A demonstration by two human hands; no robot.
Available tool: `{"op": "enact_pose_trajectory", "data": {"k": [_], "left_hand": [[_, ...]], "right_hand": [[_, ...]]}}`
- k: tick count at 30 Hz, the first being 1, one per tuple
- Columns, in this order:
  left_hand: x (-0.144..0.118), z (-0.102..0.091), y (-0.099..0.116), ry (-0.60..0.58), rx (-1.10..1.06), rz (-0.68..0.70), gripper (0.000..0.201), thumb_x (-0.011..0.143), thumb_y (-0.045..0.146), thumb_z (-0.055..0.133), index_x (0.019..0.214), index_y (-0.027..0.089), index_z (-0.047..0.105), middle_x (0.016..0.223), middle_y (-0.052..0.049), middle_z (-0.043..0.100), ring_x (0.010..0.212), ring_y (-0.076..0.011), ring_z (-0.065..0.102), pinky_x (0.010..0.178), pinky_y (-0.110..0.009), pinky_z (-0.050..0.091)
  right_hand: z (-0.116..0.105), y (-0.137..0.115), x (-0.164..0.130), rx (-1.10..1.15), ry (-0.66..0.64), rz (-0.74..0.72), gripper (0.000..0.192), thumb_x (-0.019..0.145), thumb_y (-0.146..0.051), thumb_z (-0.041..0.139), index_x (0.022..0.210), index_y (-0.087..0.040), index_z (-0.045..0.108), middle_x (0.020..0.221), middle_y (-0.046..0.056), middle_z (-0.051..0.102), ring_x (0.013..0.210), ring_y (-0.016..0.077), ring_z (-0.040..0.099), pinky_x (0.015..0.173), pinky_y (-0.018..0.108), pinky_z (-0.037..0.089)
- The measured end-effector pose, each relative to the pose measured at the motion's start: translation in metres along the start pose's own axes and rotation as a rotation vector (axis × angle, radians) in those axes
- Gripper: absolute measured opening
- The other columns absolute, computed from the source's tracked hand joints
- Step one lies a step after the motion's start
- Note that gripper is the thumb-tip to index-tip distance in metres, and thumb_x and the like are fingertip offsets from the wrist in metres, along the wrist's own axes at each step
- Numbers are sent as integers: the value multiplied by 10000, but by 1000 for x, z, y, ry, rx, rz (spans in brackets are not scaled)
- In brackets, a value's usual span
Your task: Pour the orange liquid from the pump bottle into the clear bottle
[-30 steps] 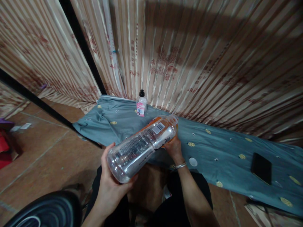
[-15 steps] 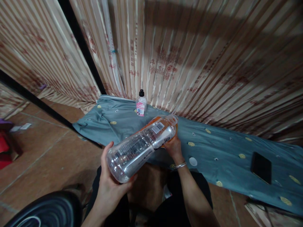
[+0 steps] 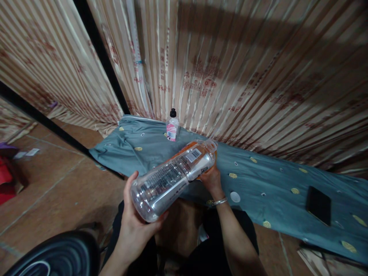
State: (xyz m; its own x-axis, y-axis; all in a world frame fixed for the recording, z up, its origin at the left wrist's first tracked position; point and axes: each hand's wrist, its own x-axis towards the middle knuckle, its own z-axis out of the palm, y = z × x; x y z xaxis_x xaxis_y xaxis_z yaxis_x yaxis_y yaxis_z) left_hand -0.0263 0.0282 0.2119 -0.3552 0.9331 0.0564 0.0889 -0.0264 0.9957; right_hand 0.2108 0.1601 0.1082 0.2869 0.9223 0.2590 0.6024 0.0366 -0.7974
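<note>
I see a person sitting with a big clear bottle (image 3: 163,186) in both hands; it is tipped over on a slant, with its round bottom low and close to the person and its neck up and away to the right; it is held up over the near edge of a long blue-green cloth (image 3: 267,172) with yellow spots.

The left hand (image 3: 133,222) cups the bottom of the bottle, its fingers on one side and its thumb spread along the other; the right hand (image 3: 212,180) grips near the neck, its thumb in sight, but most of its fingers are hidden behind, so I cannot tell how they lie; a shiny bracelet (image 3: 220,201) is on that wrist; something orange (image 3: 188,146) shows at the edge of the bottle, and I cannot tell if it is part of it.

A small white round thing (image 3: 235,197) lies on the cloth just beside the right wrist; a little bottle (image 3: 171,132) with a black top and a pink label stands upright near the stripy curtain (image 3: 244,57); a flat black thing (image 3: 319,206) like a phone lies far to the right; something red (image 3: 5,184) sits on the brown floor (image 3: 48,172) at the left.
</note>
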Motion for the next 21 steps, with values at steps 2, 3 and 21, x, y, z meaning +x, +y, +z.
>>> {"op": "enact_pose_trajectory", "data": {"k": [2,3,21], "left_hand": [[0,0,1,1,8,8,1076,626,333,937,1573,279,430,1358,-97,650,1090,-269,750,928,-374,628],[0,0,1,0,9,11,1075,629,324,933,1576,275,425,1359,-98,650,1090,-268,751,931,-372,627],[-1,2,8,-20,-25,-15,1136,625,374,959,1600,264,386,1350,-100,664,1099,-277,763,940,-378,627]], "right_hand": [[0,0,0,4,1,-13,787,703,-454,820,1377,-127,579,1165,194,812,1047,361,805,857,426,661],[-1,0,0,4,2,-17,775,701,-449,825,1365,-130,586,1166,193,811,1051,359,804,860,420,661],[0,1,0,-3,20,-13,679,694,-375,811,1300,-159,595,1104,163,821,978,334,815,770,379,660]]}}
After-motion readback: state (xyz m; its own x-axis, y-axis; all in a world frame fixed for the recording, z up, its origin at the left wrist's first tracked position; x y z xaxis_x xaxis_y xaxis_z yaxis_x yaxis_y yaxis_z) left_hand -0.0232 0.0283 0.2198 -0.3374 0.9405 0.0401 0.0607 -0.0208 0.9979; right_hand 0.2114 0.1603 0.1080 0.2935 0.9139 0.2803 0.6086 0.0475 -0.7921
